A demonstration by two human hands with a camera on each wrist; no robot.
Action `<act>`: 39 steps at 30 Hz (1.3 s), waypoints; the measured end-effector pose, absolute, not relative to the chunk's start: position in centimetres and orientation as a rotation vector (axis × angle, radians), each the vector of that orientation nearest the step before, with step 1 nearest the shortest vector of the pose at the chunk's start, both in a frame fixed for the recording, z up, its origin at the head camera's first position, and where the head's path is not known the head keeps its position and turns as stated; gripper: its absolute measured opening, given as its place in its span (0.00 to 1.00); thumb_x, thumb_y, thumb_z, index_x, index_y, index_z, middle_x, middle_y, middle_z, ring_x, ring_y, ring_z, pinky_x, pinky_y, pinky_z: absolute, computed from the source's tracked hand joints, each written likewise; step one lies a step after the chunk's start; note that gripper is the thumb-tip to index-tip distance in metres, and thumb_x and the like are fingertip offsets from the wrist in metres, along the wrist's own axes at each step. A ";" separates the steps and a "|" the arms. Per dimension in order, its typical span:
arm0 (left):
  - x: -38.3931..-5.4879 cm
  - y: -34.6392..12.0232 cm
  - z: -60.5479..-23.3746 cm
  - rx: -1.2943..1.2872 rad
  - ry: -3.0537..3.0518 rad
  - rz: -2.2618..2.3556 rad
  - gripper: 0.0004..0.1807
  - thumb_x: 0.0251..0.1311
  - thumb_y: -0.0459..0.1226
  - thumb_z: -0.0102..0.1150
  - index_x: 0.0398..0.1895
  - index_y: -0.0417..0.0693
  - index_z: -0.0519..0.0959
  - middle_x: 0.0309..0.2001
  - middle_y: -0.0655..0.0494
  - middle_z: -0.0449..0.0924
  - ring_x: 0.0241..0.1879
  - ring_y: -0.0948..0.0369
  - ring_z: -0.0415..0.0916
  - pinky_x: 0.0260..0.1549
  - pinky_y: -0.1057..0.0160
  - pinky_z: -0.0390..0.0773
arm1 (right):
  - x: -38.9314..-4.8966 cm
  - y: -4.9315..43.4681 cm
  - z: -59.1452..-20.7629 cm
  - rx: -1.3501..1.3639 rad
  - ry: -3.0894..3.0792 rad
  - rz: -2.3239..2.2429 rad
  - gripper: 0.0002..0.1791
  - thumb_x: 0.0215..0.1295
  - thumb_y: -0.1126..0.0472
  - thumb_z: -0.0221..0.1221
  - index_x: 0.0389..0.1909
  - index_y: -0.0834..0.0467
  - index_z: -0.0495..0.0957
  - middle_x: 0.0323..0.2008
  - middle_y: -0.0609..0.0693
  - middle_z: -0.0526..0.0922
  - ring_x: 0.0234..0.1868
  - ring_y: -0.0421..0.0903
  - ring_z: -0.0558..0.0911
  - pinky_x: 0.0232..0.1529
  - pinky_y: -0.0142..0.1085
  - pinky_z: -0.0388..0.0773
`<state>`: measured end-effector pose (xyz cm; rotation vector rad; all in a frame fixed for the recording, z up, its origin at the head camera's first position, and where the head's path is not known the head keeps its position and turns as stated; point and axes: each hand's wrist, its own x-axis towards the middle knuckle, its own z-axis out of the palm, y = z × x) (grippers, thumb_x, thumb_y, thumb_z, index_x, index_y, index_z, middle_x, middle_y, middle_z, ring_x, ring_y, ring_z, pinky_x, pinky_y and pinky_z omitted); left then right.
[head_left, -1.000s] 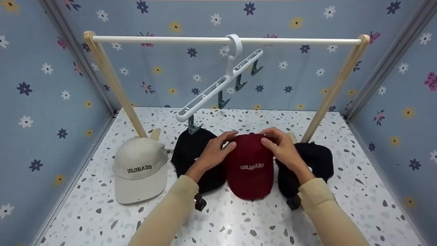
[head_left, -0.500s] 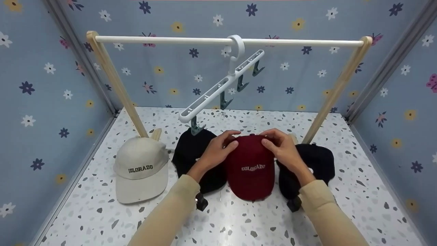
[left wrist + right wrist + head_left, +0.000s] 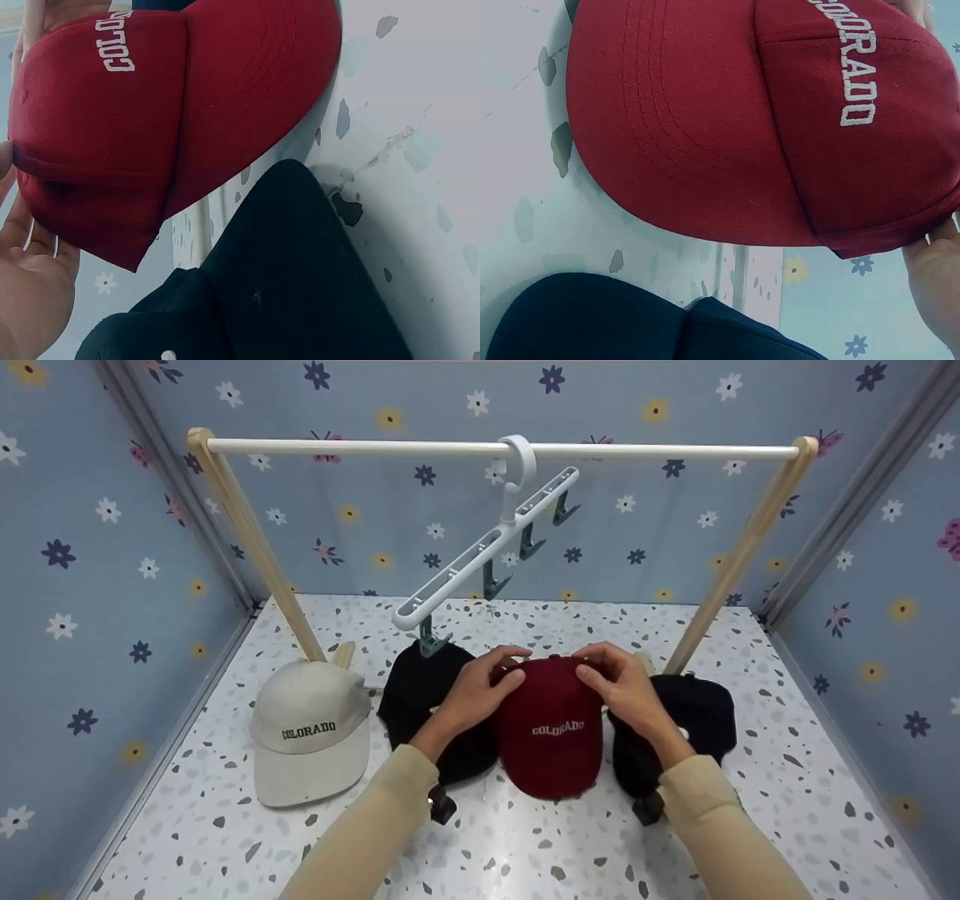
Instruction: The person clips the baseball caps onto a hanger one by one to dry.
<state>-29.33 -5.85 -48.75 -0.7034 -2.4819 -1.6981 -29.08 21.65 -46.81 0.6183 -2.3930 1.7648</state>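
A red baseball cap [image 3: 553,761] with white COLORADO lettering is between my two hands, its brim toward me. My left hand [image 3: 472,697] grips the crown's upper left, thumb in front and fingers behind. On the upper right of the crown, my right hand [image 3: 626,690] pinches it the same way. In the left wrist view the red cap [image 3: 97,112] has fingers behind its crown; the right wrist view shows its brim [image 3: 667,127] close to the tabletop. One dark cap [image 3: 409,690] lies beside the left hand, another [image 3: 697,716] beyond the right wrist.
A beige COLORADO cap [image 3: 307,720] sits at the far left. Above, a white clip hanger [image 3: 480,551] with several grey clips hangs from the white rail [image 3: 360,448] of a wooden-legged rack. Its nearest clip [image 3: 431,641] hangs just over the left dark cap. Flowered panels enclose the speckled tabletop [image 3: 540,855].
Almost nothing differs. The whole view has shifted slightly, and both hands keep their hold on the red cap in the same place.
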 end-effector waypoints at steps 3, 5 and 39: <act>-29.3 -5.8 -48.5 -0.717 -2.483 -1.669 0.18 0.77 0.42 0.61 0.67 0.59 0.81 0.49 0.58 0.86 0.51 0.60 0.83 0.57 0.55 0.80 | -29.1 21.8 -46.8 0.616 -2.407 1.743 0.11 0.76 0.63 0.65 0.55 0.59 0.85 0.45 0.55 0.88 0.39 0.46 0.85 0.37 0.32 0.83; -29.2 -5.7 -48.3 -0.731 -2.479 -1.655 0.17 0.77 0.42 0.62 0.66 0.58 0.81 0.49 0.58 0.87 0.52 0.60 0.83 0.58 0.55 0.79 | -29.1 22.0 -46.7 0.615 -2.413 1.732 0.11 0.76 0.63 0.65 0.55 0.59 0.85 0.45 0.55 0.89 0.38 0.46 0.85 0.37 0.32 0.82; -27.5 -6.0 -45.4 -0.733 -2.453 -1.620 0.10 0.74 0.40 0.65 0.55 0.55 0.84 0.47 0.60 0.87 0.47 0.62 0.82 0.50 0.58 0.81 | -27.8 21.8 -43.7 0.682 -2.590 1.529 0.09 0.75 0.60 0.66 0.52 0.52 0.86 0.38 0.50 0.88 0.33 0.50 0.85 0.31 0.45 0.86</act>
